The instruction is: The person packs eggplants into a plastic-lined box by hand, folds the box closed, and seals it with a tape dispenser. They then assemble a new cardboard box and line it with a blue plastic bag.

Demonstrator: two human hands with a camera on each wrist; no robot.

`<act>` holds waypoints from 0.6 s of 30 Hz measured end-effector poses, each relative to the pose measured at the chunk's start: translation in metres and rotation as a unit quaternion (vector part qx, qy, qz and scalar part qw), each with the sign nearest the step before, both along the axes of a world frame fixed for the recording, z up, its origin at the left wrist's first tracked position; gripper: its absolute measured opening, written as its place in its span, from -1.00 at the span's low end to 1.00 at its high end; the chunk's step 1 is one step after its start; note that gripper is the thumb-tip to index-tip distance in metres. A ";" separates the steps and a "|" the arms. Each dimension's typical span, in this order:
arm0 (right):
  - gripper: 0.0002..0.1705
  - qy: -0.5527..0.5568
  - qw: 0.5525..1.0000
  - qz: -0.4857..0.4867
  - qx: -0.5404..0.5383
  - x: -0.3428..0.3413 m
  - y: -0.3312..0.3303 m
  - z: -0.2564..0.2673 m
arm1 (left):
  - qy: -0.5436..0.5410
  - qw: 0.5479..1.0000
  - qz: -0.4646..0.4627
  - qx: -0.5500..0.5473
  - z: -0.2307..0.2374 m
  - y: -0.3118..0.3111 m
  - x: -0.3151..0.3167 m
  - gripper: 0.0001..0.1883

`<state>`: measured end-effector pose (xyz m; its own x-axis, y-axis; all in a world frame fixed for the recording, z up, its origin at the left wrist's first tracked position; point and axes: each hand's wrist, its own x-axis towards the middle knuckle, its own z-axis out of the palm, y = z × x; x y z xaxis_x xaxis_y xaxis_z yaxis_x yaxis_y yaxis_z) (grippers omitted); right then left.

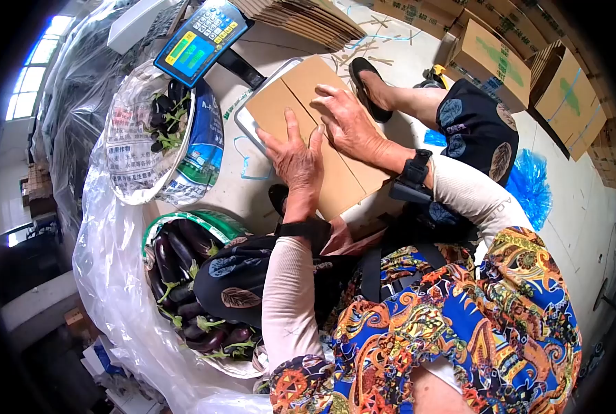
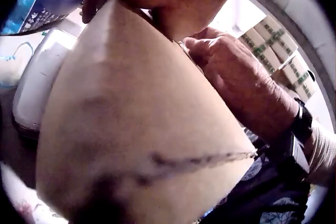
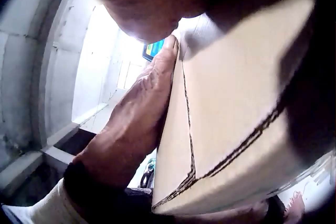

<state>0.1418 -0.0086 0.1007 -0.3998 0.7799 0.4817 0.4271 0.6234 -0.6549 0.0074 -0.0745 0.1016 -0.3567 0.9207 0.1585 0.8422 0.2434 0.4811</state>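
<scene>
A brown cardboard box sits on the pale platform of a weighing scale, its two top flaps meeting along a seam. My left hand lies on the flap to the left of that seam, fingers spread. On the other flap rests my right hand, its fingers extended toward the far end. The left wrist view has the box side close up, with the right hand beyond it. In the right wrist view the left hand lies along the box top. The box's contents are hidden under the flaps.
The scale's blue display stands beyond the box. At left are a woven sack and a green-rimmed basket holding eggplants. Clear plastic sheeting hangs alongside. Flattened cardboard and printed boxes are stacked farther back.
</scene>
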 end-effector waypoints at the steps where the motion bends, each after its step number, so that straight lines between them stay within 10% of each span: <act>1: -0.46 -0.027 0.999 -0.025 0.005 0.003 0.002 0.003 | -0.008 1.000 -0.004 0.012 0.000 0.000 -0.002 -0.22; 6: -0.15 -0.135 0.976 -0.136 -0.107 0.037 0.010 0.000 | -0.041 0.998 -0.011 0.039 -0.003 0.002 -0.007 -0.22; 7: -0.11 -0.021 0.938 -0.017 -0.344 0.046 0.014 0.000 | -0.044 0.998 -0.015 0.048 -0.002 0.003 -0.007 -0.23; 10: -0.10 0.057 0.905 0.040 -0.420 0.040 0.027 -0.002 | -0.062 0.994 -0.040 0.077 -0.005 0.012 -0.015 -0.24; 18: -0.13 0.129 0.902 0.038 -0.410 0.009 0.061 -0.006 | -0.024 0.996 -0.075 -0.036 0.006 0.066 -0.050 -0.24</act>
<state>0.1507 0.0525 0.0948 -0.4250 0.8909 -0.1603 0.1702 -0.0953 -0.9808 -0.0424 -0.0086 0.1073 -0.2204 0.9725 0.0758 0.8483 0.1527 0.5071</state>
